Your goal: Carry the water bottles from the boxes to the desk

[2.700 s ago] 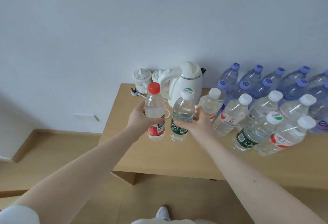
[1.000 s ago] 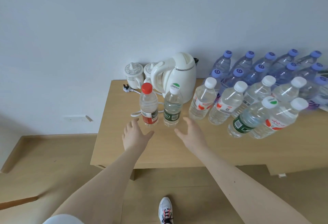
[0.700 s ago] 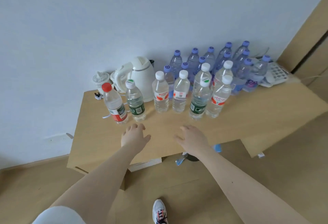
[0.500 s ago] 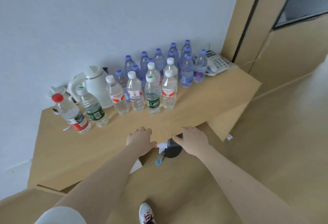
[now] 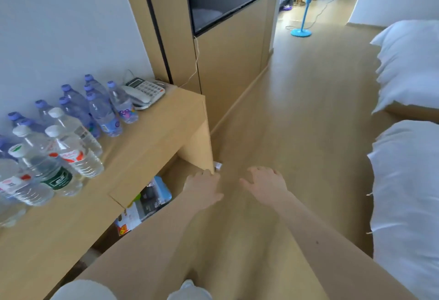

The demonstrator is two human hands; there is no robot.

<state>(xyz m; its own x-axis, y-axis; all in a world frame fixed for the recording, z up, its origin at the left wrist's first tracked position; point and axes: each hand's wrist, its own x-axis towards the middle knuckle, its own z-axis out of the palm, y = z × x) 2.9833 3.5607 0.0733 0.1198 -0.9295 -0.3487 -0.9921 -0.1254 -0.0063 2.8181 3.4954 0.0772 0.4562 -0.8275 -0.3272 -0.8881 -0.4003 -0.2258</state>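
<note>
Head view is showing the water bottles (image 5: 59,147) standing in a tight group at the far left on the desk (image 5: 152,138). The purple-capped ones are running back toward the telephone (image 5: 143,93) at the desk's far end. Under the desk some printed packages (image 5: 145,202) are lying; whether these are the boxes is not showing clearly.

Your left hand (image 5: 204,187) is hanging empty, fingers loosely spread, just beside the desk's side panel. Whether it is touching the panel is unclear. Your right hand (image 5: 266,182) is hovering next to it over the bare floor (image 5: 308,121), also empty with fingers apart. At the right, white bedding (image 5: 408,193) is narrowing the walkway.

You are probably going for more bottles. You should be swinging your left arm wide of the desk corner and walking the middle of the gap. At the boxes, you should be wrapping each hand round one bottle's body, not its cap, and aiming for the open near part of the desk.
</note>
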